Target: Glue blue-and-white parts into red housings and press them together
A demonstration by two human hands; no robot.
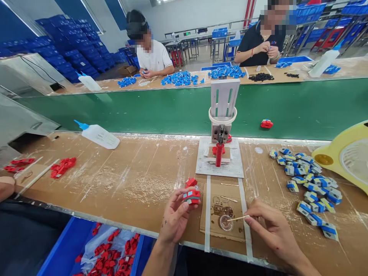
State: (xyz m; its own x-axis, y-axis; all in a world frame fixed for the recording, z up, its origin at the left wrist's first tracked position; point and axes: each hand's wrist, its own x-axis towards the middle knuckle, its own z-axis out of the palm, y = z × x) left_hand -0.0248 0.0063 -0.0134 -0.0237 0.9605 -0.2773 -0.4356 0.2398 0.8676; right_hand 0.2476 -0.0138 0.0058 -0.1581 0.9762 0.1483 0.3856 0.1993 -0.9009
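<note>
My left hand [175,218] pinches a small red and grey plastic part [191,197] between thumb and fingers, left of a cardboard pad. Just behind it lies another red part [191,182] on the table. My right hand [268,226] is closed on a thin cotton swab [238,219], whose far tip dips into a small round clear dish [226,222]. That dish sits on the stained cardboard pad [214,232], taped down with white strips. Two more swabs, including a loose swab [229,199], lie on the pad behind the dish.
A clamp fixture with a red handle [219,155] stands behind the pad. Grey, blue and yellow parts [313,184] are piled right, by a yellow fan-like object [345,153]. A blue bin [60,245] holds red parts. Two people sit across the green conveyor [143,109]; a bottle [100,136] lies left.
</note>
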